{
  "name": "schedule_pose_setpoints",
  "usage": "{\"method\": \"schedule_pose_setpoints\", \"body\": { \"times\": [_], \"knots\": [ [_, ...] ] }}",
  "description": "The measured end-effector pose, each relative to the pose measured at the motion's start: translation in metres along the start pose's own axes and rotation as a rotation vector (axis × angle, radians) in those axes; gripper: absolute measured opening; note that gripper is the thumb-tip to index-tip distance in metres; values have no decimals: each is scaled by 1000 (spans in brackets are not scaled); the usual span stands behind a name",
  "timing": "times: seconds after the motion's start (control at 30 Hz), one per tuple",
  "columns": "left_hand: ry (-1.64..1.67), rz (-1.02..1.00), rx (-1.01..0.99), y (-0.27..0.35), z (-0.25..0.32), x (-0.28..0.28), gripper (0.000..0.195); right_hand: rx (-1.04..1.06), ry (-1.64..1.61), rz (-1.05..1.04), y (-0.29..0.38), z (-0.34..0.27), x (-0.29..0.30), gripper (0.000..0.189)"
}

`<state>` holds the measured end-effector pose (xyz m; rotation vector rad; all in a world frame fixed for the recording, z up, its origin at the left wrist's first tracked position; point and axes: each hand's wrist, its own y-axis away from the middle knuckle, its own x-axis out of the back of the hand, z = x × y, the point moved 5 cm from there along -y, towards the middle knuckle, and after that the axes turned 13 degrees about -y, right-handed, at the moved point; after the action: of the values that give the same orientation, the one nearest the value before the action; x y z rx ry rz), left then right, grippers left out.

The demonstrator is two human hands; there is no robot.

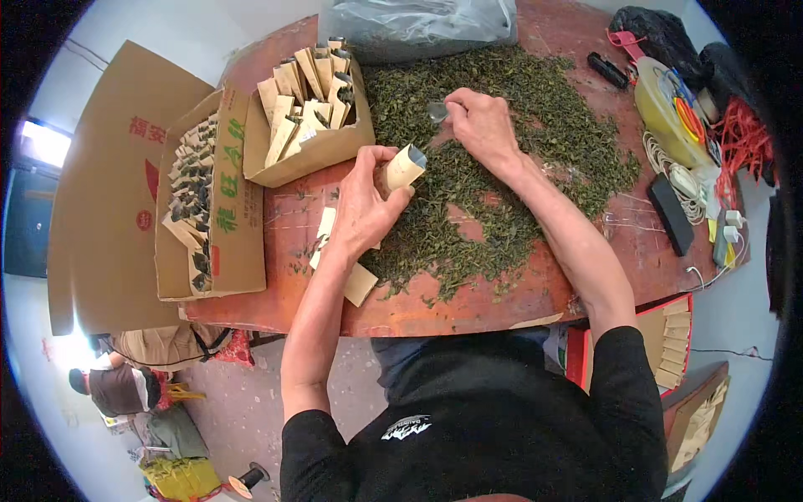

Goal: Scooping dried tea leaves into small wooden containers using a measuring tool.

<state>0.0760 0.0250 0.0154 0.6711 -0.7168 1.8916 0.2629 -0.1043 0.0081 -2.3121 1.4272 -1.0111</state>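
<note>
My left hand (367, 210) grips a small tan paper packet (404, 166), its open mouth tilted up toward the right and showing a silvery lining. Between the fingers of my right hand (483, 125) is a small translucent piece, apparently a scoop (437, 112), just above a wide spread of dried green leaves (433, 219), which look like tea. Flat paper packets (361, 284) lie on the table below my left hand, partly hidden by my wrist. Left of the leaves, an open cardboard box (313, 157) holds several upright packets (285, 78).
A larger carton (238, 207) with rows of leaf-filled packets (191, 169) stands at the red table's (414, 320) left edge. A plastic bag (414, 28) sits at the back. On the right are a yellow basin (659, 119), cords (684, 188) and a black box (670, 213). Another person (116, 386) is lower left.
</note>
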Motion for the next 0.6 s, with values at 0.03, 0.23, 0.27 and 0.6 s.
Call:
{"method": "schedule_pose_setpoints", "body": {
  "times": [0.03, 0.23, 0.27, 0.6],
  "knots": [
    [1, -6, 18, 0, 2, -1, 50, 1, 3, 3, -1, 3, -3, 21],
    [98, 29, 3, 1, -5, -8, 48, -338, -314, -32, -4, 11, -23, 25],
    [102, 31, 5, 1, -7, -8, 48, -338, -311, -36, -5, 8, -23, 25],
    [101, 28, 49, 0, -10, -5, 50, -530, -561, -51, -7, 11, -34, 30]
  ]
}}
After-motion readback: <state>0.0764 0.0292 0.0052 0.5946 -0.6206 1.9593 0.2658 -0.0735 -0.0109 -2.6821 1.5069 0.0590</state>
